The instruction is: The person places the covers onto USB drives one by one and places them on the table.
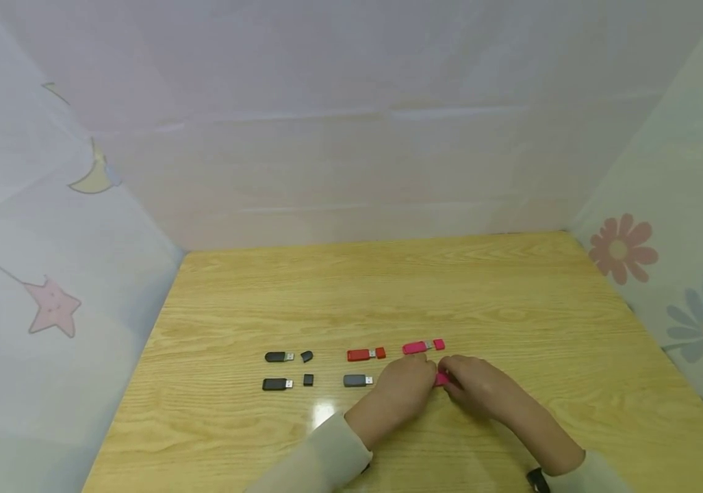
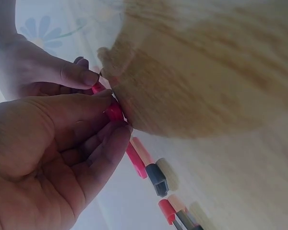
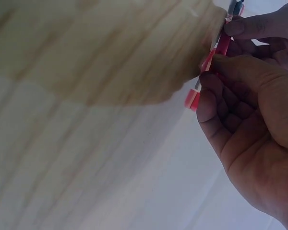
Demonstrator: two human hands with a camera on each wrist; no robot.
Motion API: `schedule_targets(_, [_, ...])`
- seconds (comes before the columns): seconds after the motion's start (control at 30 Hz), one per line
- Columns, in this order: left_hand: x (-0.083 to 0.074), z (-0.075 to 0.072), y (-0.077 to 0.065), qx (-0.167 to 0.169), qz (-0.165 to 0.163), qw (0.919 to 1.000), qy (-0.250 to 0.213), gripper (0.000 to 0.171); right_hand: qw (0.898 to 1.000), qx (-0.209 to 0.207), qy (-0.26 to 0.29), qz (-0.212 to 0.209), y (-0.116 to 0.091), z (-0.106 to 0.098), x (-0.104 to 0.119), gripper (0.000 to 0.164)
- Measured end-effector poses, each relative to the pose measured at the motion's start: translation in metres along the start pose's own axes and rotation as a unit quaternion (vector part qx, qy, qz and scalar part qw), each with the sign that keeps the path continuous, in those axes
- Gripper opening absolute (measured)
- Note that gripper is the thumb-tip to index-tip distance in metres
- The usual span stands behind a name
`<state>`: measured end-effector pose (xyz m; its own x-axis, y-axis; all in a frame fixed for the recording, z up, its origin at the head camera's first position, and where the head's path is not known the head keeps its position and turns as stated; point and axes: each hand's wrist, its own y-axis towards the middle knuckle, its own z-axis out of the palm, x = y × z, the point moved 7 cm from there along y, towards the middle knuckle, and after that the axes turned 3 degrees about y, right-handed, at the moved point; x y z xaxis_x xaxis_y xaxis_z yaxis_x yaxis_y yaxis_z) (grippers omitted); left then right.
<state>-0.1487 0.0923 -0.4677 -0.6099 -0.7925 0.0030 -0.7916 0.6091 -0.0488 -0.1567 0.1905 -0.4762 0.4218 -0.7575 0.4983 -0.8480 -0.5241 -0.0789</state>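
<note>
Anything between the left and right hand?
Yes: a pink piece, pinched by the left hand and the right hand. The head view shows it in the gap, partly hidden by fingers.

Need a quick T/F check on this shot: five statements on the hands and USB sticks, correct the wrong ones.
1. The left hand and right hand both have fingers on a small pink piece. True.
2. The red USB stick has its cap on. False: the red USB stick's metal plug shows, with the red cap lying off it at that end.
3. In the head view, the gray USB stick lies right of the rounded black USB stick. True.
4. The squarer black USB stick has its metal plug bare. True.
5. The right hand lies flat on the table. False: the right hand's fingers are bent around the pink piece.
</note>
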Motion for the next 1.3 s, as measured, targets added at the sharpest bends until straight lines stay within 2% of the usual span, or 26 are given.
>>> schedule_targets(0.33, [-0.002, 0.005, 0.005, 0.005, 0.010, 0.9995, 0.030, 0.007, 1.000, -0.002, 0.000, -0.009, 0.000, -0.003, 0.000, 0.007])
schedule_targets(0.63, [-0.001, 0.006, 0.007, 0.015, -0.001, 0.9998, 0.014, 0.008, 1.000, 0.004, 0.002, -0.009, 0.001, -0.003, -0.001, 0.009])
schedule_targets(0.97, [-0.002, 0.004, 0.006, 0.028, 0.004, 0.9993, 0.024, 0.006, 1.000, 0.012, 0.006, -0.007, 0.000, -0.003, -0.003, 0.011])
schedule_targets(1.13, [0.002, 0.004, 0.005, 0.046, -0.008, 0.9989, 0.007, 0.008, 1.000, 0.014, -0.012, 0.021, -0.001, -0.006, -0.005, 0.020])
schedule_targets(1.3, [0.012, 0.007, 0.006, 0.056, -0.036, 0.9974, -0.027, 0.013, 0.999, 0.011, -0.030, 0.032, 0.000, -0.008, -0.006, 0.026])
